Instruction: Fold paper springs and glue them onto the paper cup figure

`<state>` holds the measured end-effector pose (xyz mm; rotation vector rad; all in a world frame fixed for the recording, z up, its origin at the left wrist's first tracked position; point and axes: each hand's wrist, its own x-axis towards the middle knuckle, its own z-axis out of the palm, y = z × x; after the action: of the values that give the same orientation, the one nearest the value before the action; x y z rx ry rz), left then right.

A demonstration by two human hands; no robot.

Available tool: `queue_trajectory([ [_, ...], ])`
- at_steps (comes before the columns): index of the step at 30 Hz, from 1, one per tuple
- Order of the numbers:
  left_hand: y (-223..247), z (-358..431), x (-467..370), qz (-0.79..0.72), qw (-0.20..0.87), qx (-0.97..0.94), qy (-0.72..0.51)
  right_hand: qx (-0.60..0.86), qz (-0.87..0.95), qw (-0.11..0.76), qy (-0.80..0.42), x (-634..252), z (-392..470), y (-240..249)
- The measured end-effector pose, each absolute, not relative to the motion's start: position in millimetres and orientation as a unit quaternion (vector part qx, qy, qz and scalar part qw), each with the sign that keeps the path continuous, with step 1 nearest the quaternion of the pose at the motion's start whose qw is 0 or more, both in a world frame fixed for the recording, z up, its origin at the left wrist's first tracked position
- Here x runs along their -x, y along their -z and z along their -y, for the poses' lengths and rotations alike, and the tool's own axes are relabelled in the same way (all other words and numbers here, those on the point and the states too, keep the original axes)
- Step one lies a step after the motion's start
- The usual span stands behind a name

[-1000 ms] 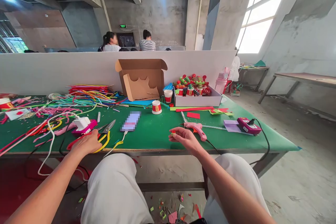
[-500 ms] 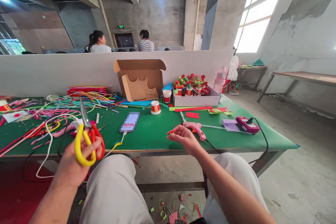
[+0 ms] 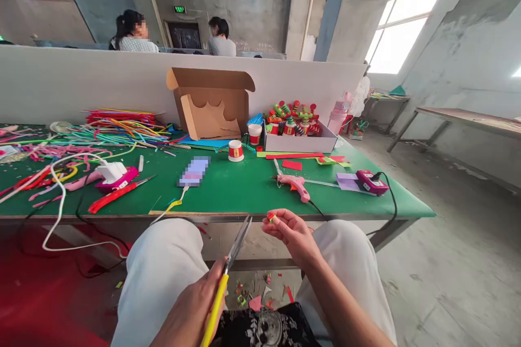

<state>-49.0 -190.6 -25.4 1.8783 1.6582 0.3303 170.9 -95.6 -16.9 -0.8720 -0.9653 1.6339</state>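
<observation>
Yellow-handled scissors (image 3: pixel 224 280) sit firmly in the grip of the left hand (image 3: pixel 195 303), their blades angled up and away from it, tips near the right hand's fingertips but apart from them. From where I stand, the right hand (image 3: pixel 296 236) is pinching a small red-and-green piece (image 3: pixel 271 218) between thumb and fingers, just in front of the table edge. Beyond that hand, a pink glue gun (image 3: pixel 293 183) lies on the green tabletop (image 3: pixel 240 190), with a red paper rectangle (image 3: pixel 292 165) past it. Farther beyond the left hand are a phone (image 3: pixel 194 171) and, to its right, an upside-down paper cup (image 3: pixel 235 150).
</observation>
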Motion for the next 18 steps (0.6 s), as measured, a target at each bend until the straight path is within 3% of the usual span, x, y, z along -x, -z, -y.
queue_trajectory([
  [18, -6, 212, 40, -0.583, 0.299, -0.755, -0.022, 0.392, 0.384, 0.506, -0.666, -167, 148, 12],
])
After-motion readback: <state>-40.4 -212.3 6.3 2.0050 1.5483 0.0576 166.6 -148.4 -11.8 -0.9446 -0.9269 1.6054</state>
